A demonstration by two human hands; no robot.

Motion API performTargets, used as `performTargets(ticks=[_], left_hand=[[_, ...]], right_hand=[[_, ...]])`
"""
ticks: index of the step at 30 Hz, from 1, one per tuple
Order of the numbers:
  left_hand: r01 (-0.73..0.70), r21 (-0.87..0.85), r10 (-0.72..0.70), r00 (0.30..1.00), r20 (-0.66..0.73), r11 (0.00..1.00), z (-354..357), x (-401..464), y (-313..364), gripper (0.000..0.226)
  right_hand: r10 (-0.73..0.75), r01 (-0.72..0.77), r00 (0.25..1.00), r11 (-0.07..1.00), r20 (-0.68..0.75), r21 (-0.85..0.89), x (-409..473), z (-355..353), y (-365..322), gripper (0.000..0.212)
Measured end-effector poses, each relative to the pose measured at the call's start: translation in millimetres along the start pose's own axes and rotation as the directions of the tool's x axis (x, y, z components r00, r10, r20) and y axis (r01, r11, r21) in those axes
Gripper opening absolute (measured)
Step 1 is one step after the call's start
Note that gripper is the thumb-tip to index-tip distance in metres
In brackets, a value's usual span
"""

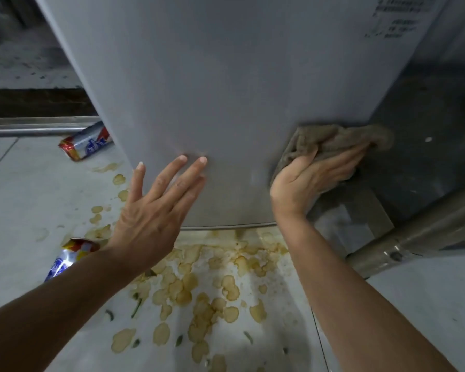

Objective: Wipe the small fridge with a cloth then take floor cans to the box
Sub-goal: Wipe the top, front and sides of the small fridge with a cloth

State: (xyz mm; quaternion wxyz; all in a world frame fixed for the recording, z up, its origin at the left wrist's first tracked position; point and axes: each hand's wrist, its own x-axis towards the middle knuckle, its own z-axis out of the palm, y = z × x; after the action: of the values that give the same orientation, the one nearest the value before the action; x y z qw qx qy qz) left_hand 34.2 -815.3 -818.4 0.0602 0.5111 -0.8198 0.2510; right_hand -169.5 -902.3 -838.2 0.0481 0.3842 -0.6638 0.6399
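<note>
The small grey fridge (226,89) fills the upper middle of the head view, seen from above. My left hand (156,208) lies flat against its front face with fingers spread. My right hand (314,178) presses a brownish cloth (333,140) against the fridge's lower right corner, fingers stretched over the cloth. Two cans lie on the floor at the left: one (87,143) beside the fridge, another (70,257) partly hidden behind my left forearm. No box is in view.
Yellowish dried stains (212,285) and small green scraps cover the pale floor in front of the fridge. A metal pipe (414,237) slants across the right. A metal rail (38,128) runs along the left, with a dark threshold behind it.
</note>
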Motion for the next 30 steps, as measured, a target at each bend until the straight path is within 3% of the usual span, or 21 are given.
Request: performTargets(ticks=[2,4,7,9,11,14,16,18,22,25,27,30], left_hand=[[-0.002,-0.01,0.003,1.0,0.013,1.0,5,-4,-2,0.088],[0.003,-0.033,-0.001,0.999,0.034,0.999,11,-8,-1,0.09],[0.016,-0.048,-0.013,0.997,0.07,0.999,15,-13,3,0.09],[0.024,-0.057,-0.018,0.996,0.092,0.998,14,-14,6,0.09],[0.03,-0.072,-0.023,0.995,0.097,0.997,9,-16,5,0.088],[0.052,-0.1,-0.042,0.994,0.103,0.994,-2,-18,-1,0.085],[0.083,-0.117,-0.068,0.99,0.127,0.99,-10,-20,-3,0.084],[0.116,-0.125,-0.093,0.98,0.176,0.985,-18,-23,-2,0.082],[0.199,-0.196,-0.139,0.949,0.284,0.96,-35,-27,8,0.075],[0.322,-0.372,-0.194,0.92,0.341,0.871,-43,-28,19,0.065],[0.38,-0.538,-0.215,0.914,0.345,0.752,-54,-22,27,0.059],[0.55,-0.766,-0.224,0.835,0.503,0.334,-70,-5,37,0.046]], right_hand=[[-0.129,0.132,0.991,0.988,0.04,-0.084,-8,2,13,0.079],[-0.245,0.277,0.949,0.947,0.197,-0.161,-30,-3,43,0.081],[-0.244,0.399,0.83,0.888,0.502,-0.228,-68,-14,80,0.072],[-0.253,0.456,0.761,0.864,0.598,-0.214,-82,-19,88,0.058],[-0.324,0.497,0.752,0.851,0.575,-0.17,-80,-22,85,0.052],[-0.44,0.516,0.795,0.852,0.418,-0.085,-61,-32,75,0.043],[-0.451,0.517,0.807,0.852,0.38,-0.087,-47,-42,66,0.042],[-0.405,0.483,0.808,0.871,0.428,-0.087,-36,-53,53,0.043],[-0.23,0.327,0.773,0.943,0.591,-0.06,-28,-80,28,0.026],[-0.105,0.181,0.709,0.983,0.697,-0.036,-29,-98,10,0.025],[-0.058,0.095,0.629,0.995,0.775,-0.003,-27,-105,-4,0.026],[-0.098,0.099,0.537,0.994,0.838,0.053,-30,-113,-25,0.031]])
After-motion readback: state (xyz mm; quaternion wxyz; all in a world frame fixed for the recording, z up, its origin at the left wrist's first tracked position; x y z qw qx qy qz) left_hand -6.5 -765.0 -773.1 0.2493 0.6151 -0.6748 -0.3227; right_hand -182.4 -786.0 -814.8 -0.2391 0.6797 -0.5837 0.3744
